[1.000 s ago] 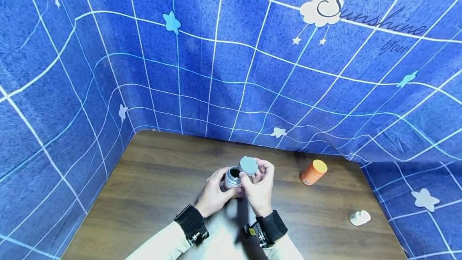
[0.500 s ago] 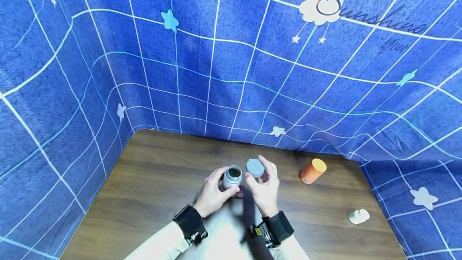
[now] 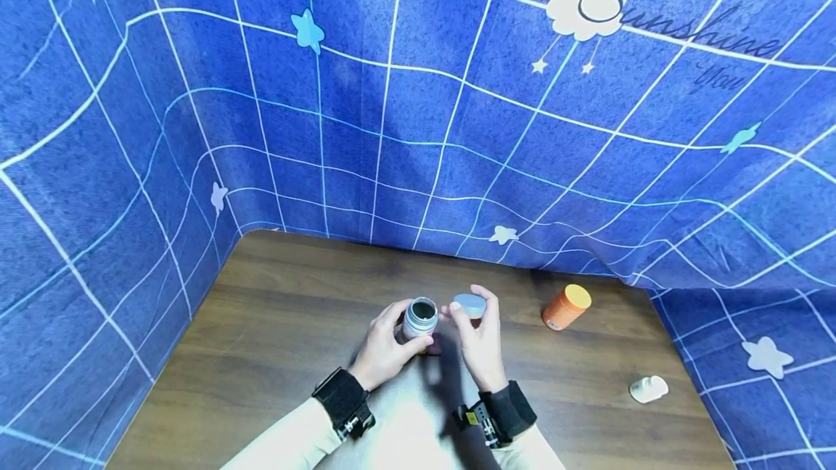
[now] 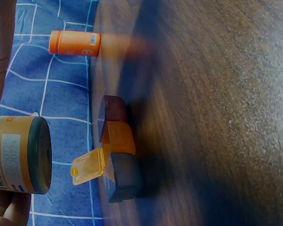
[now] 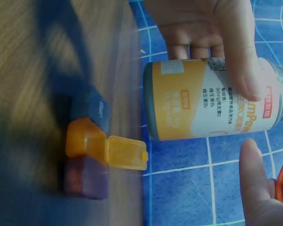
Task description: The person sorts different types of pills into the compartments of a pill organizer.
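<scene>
My left hand [image 3: 382, 350] grips a supplement bottle [image 5: 179, 103] with an orange and white label, held above the table with its dark mouth uncovered. To its right, my right hand [image 3: 482, 350] pinches the bottle's round grey-blue cap [image 3: 470, 304], apart from the bottle and tilted; something orange-red shows under it. Below the bottle stands a small pill box with a blue section [image 5: 90, 108], an orange section [image 5: 82, 137] and a purple section [image 5: 87, 178]. The orange section's lid [image 5: 127, 152] is flipped up. From the head view, the hands and bottle hide most of the pill box.
An orange bottle with a yellow-orange cap [image 3: 567, 307] stands to the right on the wooden table [image 3: 294, 289]. Farther right is a small white bottle [image 3: 649, 389]. A blue patterned curtain [image 3: 418, 114] hangs along the back and sides.
My right hand has carried the cap rightward, away from the bottle's mouth, and tilted it. My left hand holds the bottle in nearly the same place, its mouth now fully in sight.
</scene>
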A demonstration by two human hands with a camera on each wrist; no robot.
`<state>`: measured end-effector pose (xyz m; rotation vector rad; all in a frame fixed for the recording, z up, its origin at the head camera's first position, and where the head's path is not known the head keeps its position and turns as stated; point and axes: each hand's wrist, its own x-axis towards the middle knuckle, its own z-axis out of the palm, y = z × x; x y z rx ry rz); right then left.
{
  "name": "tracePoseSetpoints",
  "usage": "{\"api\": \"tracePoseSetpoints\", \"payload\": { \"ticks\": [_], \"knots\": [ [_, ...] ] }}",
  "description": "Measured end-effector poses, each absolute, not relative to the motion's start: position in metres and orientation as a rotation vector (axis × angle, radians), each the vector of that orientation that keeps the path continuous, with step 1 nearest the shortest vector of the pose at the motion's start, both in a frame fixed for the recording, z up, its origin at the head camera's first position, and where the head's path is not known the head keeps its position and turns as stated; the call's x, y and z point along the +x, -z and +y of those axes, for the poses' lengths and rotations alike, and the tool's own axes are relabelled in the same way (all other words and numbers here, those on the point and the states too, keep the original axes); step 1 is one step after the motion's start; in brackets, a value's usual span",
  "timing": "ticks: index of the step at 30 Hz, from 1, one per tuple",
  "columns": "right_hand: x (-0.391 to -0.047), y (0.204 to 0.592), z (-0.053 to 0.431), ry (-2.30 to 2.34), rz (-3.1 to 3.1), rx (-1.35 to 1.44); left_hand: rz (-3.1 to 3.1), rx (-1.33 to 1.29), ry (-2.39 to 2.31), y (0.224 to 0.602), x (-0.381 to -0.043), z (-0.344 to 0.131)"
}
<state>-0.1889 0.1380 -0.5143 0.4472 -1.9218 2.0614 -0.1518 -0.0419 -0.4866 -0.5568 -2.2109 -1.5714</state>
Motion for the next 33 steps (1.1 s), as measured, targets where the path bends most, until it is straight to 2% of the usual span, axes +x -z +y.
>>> {"api": "tracePoseSetpoints", "payload": {
  "ticks": [5, 6, 13, 19, 26, 33],
  "knots": [
    [-0.220, 0.585, 0.157, -2.302, -1.744, 0.472, -2.213, -0.559, 1.563, 0.507, -0.162, -0.043],
    [-0.213, 0.573, 0.155, -2.312, -1.730, 0.470, -2.213, -0.556, 1.557, 0.512, -0.164, -0.043],
    [-0.214, 0.565, 0.163, -2.150, -1.780, 0.316, -2.213, -0.561, 1.542, 0.520, -0.167, -0.045],
    [-0.186, 0.494, 0.160, -1.827, -2.043, 0.137, -2.220, -0.543, 1.546, 0.517, -0.166, -0.047],
    [-0.208, 0.510, 0.203, -1.155, -2.391, 0.156, -2.253, -0.528, 1.552, 0.516, -0.164, -0.049],
    [-0.231, 0.532, 0.252, -0.853, -2.593, 0.119, -2.260, -0.525, 1.540, 0.517, -0.164, -0.051]
  ]
}}
